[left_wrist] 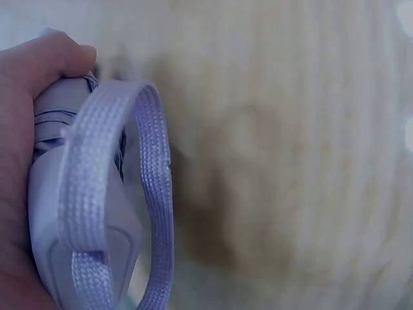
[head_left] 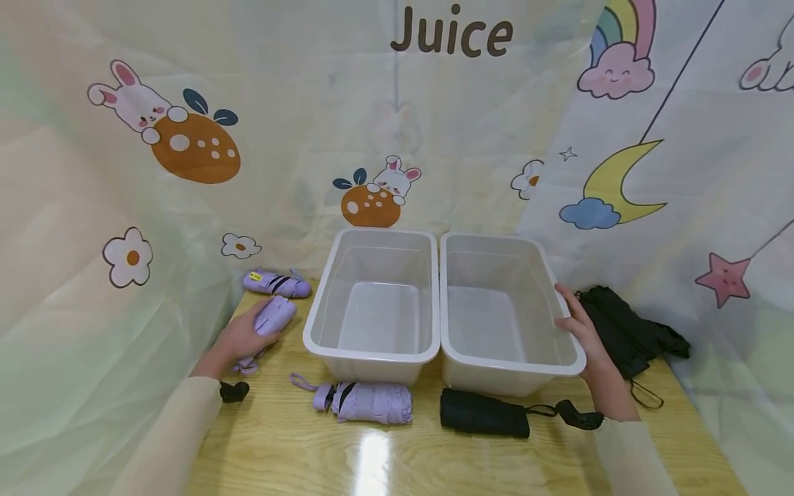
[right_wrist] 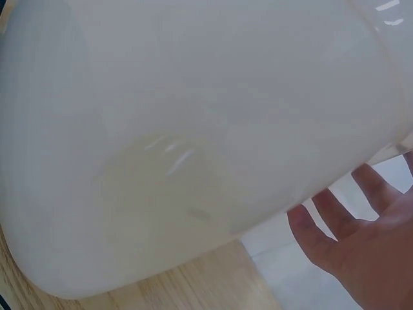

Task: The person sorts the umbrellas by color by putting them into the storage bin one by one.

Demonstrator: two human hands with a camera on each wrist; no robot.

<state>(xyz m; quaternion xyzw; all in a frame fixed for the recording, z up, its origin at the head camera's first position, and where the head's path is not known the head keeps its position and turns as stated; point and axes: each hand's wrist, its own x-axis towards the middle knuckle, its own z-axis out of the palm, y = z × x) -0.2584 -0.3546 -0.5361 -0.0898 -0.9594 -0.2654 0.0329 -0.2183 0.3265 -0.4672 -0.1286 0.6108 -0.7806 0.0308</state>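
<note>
My left hand point(head_left: 247, 337) grips a folded lilac umbrella point(head_left: 276, 315) at the table's left side. Its woven wrist loop point(left_wrist: 87, 174) and smooth handle end point(left_wrist: 55, 219) fill much of the left wrist view. My right hand point(head_left: 588, 342) holds the right-hand white bin point(head_left: 515, 372) at its right rim, thumb over the edge. In the right wrist view, fingers point(right_wrist: 322, 232) meet the bin's outer wall. A second white bin point(head_left: 372, 355) stands close beside it. Both bins show bare floors.
Another lilac umbrella point(head_left: 277, 283) lies behind my left hand, and one more point(head_left: 375, 403) in front of the left bin. A black folded umbrella point(head_left: 484, 413) lies before the right bin. Black fabric point(head_left: 626, 331) with a cord lies at right. A printed curtain point(head_left: 279, 172) surrounds the table.
</note>
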